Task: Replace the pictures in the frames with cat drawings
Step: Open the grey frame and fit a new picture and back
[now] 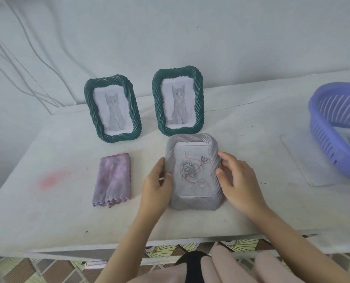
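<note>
Head view: nearest, at the bottom edge, the person's pale-clad knees show over a patterned floor, and both bare forearms reach up from there onto the white-covered table.

The left hand and the right hand hold a pale grey twisted-rim frame between them. The left hand's fingers curl round the frame's left edge, thumb lying on the rim; the right hand presses the opposite edge with thumb on the front of the rim and fingers wrapped behind. Both hands are closed on it, one per side. The frame faces the camera with its lower edge at or close to the tabletop (whether it touches cannot be told). Behind its glass sits a rose picture with grey blooms and a red ribbon line; the printed words at the top are too blurred to read.

Left of the held frame, apart from the left hand, a folded purple cloth lies flat on the table.

Beyond the grip, just past the held frame's top, a dark green frame stands upright showing a grey cat drawing. Further left stands a second green frame with another cat drawing.

Far off to the right of the right hand, a purple slatted basket rests partly on a pale sheet, with something pale inside it, unclear. Behind everything, a white draped backdrop hangs.
</note>
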